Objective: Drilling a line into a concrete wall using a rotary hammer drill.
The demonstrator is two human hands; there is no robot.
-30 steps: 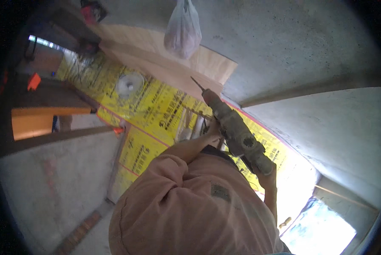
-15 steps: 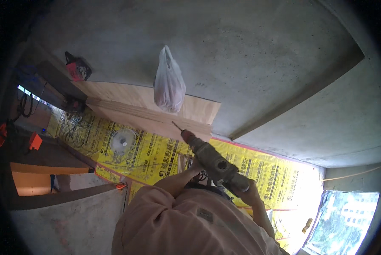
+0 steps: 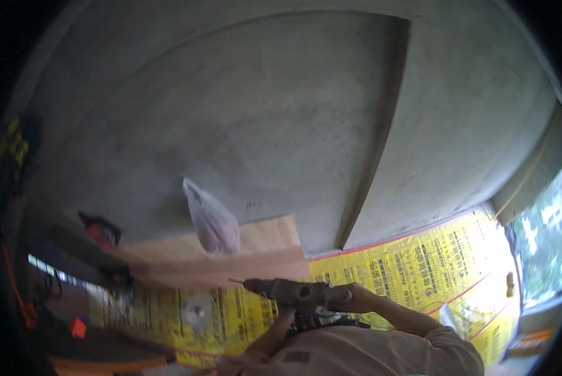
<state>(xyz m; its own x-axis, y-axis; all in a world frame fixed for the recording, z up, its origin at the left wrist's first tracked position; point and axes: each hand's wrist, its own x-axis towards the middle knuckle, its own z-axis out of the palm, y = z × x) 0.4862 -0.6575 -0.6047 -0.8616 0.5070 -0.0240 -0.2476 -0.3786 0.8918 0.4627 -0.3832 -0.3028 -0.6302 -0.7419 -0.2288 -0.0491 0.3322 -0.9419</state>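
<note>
A dusty grey-brown hammer drill point(image 3: 299, 293) lies almost level in front of my body, its thin bit pointing left. At the rear end, on the right, my right hand point(image 3: 360, 298) is closed around it. Below the drill's front half my left hand point(image 3: 285, 321) grips it from underneath; the drill's body hides most of those fingers. The bit's tip is in the air, apart from the wall and from the wooden boards point(image 3: 274, 263) beyond it.
A white plastic bag point(image 3: 213, 222) hangs before the grey wall point(image 3: 281, 113), above the boards. Yellow printed sheeting point(image 3: 412, 260) covers the floor, with a round pale object point(image 3: 197, 308) on it. A red-and-black bag point(image 3: 100, 232) is at the left. A window point(image 3: 544, 257) is at the right.
My view has swung up and to the right, showing more wall. The drill has turned from slanting up-left to nearly level, still in both hands.
</note>
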